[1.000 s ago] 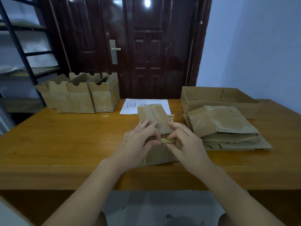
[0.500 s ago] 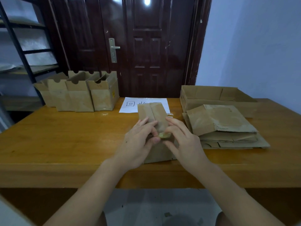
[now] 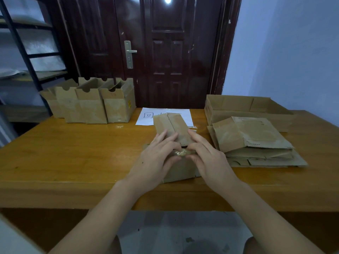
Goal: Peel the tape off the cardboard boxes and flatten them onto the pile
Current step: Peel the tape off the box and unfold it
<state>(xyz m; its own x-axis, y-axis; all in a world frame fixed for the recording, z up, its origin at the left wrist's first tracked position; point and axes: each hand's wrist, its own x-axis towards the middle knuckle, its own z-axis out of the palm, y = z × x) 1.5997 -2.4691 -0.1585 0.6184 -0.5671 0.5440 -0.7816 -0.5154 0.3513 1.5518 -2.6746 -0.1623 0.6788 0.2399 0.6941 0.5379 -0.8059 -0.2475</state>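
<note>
Left hand (image 3: 156,158) and right hand (image 3: 207,158): knuckles up, fingertips meeting, together pinching a crumpled wad of tape (image 3: 181,153) over one cardboard box (image 3: 176,129) at table (image 3: 73,153) centre. Standing boxes (image 3: 88,103), far left: four. Flattened pile (image 3: 256,142), right: one. Open tray box (image 3: 245,107) behind pile: one. Paper sheet (image 3: 146,118): one.

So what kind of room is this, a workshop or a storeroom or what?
Probably a small back room or storeroom used for packing work: a plain wooden table facing a dark panelled door, metal shelving on the left, and cardboard boxes stacked about.
</note>
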